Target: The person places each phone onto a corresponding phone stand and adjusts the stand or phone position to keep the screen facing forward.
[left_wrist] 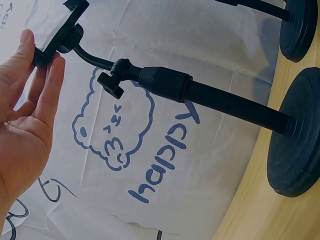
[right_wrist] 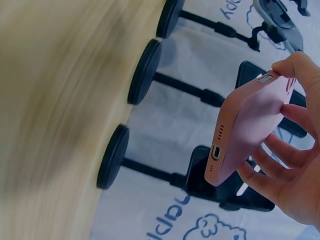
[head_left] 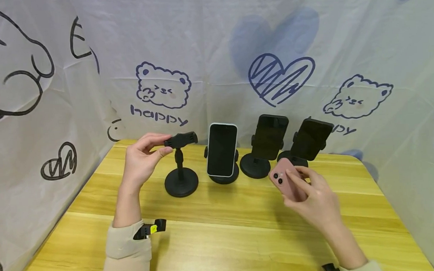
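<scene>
At the left, my left hand (head_left: 142,158) pinches one end of the clamp (head_left: 181,140) on a black phone stand (head_left: 181,182); that clamp carries no phone. In the left wrist view the thumb and fingers lie on either side of the clamp's end. My right hand (head_left: 316,198) holds a phone in a pink case (head_left: 289,180) in the air, its camera side turned up in the head view. The right wrist view shows the pink phone's (right_wrist: 245,127) bottom edge with the charging port, fingers spread along its back.
A white-edged phone (head_left: 222,150) stands in a second holder, mid-table. Right of it, two black phones, one (head_left: 270,136) and another (head_left: 311,139), sit tilted in their stands. A white printed cloth (head_left: 212,38) hangs behind the wooden table (head_left: 222,248).
</scene>
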`<state>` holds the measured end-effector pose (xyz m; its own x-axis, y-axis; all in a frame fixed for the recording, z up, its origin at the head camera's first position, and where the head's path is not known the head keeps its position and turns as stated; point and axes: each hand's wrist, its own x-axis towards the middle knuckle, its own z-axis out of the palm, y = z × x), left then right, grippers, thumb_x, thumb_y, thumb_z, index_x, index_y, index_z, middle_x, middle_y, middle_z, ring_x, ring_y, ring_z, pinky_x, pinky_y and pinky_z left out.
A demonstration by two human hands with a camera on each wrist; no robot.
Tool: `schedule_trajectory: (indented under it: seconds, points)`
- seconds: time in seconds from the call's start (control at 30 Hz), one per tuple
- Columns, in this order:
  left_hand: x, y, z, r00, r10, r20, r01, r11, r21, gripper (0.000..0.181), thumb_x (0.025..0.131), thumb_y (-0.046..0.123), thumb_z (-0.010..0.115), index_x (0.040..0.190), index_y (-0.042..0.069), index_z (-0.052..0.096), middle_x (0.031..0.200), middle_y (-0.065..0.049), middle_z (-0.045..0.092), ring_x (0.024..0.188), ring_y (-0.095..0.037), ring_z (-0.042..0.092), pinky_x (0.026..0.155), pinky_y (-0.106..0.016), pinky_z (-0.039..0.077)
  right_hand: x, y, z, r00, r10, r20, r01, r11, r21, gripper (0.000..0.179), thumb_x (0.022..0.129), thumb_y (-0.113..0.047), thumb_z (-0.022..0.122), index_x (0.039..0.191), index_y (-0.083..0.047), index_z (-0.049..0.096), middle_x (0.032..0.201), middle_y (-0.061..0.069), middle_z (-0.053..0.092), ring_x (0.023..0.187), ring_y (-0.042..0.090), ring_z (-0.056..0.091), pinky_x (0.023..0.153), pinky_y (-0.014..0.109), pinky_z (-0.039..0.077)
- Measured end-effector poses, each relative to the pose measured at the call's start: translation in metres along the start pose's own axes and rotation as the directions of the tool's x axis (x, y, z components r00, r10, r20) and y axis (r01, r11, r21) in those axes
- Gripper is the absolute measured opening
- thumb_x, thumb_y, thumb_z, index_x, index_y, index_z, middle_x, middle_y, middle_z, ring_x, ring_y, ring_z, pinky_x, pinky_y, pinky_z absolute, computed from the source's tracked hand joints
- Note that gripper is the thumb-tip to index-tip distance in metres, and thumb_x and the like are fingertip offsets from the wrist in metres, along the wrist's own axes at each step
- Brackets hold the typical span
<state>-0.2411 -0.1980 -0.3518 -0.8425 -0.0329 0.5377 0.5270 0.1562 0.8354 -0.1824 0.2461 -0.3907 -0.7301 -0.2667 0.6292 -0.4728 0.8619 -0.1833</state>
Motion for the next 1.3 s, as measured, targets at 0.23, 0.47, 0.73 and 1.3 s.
schedule_trajectory:
  seconds: [0.23,0.47,0.73,1.3]
  points:
    - [0.0,-0.001,-0.002,1.0,-0.005,0.0,0.005,1.0,0.004,0.032,0.089,-0.007,0.077,0.12,-0.005,0.074,0.11,0.001,0.069,0.106,-0.011,0.069,0.089,-0.024,0.059,0.01,-0.014,0.008,0.996,-0.066,-0.061,0.07,0.996,0.058,0.065,0.069,-0.026,0.089,0.129,-0.01,0.075,0.127,0.019,0.065,0.105,0.036,0.063,0.078,0.052,0.059]
    - [0.0,0.0,-0.003,1.0,-0.006,-0.001,0.006,1.0,-0.002,0.032,0.089,-0.007,0.077,0.12,-0.005,0.073,0.111,0.0,0.069,0.107,-0.012,0.069,0.089,-0.024,0.059,0.023,-0.028,0.019,0.983,-0.135,-0.125,0.148,0.983,0.104,0.064,0.068,-0.026,0.089,0.128,-0.011,0.076,0.126,0.02,0.065,0.103,0.037,0.065,0.076,0.051,0.06]
    - [0.0,0.0,-0.003,1.0,-0.01,-0.001,0.01,1.0,-0.013,0.032,0.088,-0.008,0.077,0.12,-0.006,0.073,0.112,-0.001,0.07,0.107,-0.013,0.069,0.089,-0.026,0.059,0.037,-0.05,0.029,0.989,-0.117,-0.095,0.131,0.977,0.169,0.068,0.067,-0.025,0.094,0.131,-0.012,0.074,0.13,0.018,0.064,0.108,0.036,0.064,0.077,0.05,0.061]
    - [0.001,0.001,0.0,0.999,-0.026,0.022,0.026,1.0,0.003,0.03,0.09,-0.003,0.078,0.12,-0.003,0.073,0.114,-0.003,0.068,0.105,-0.014,0.067,0.088,-0.025,0.06,0.069,-0.095,0.049,0.967,-0.173,-0.184,0.228,0.914,0.337,0.066,0.07,-0.021,0.092,0.133,-0.011,0.073,0.133,0.02,0.063,0.112,0.035,0.064,0.083,0.051,0.062]
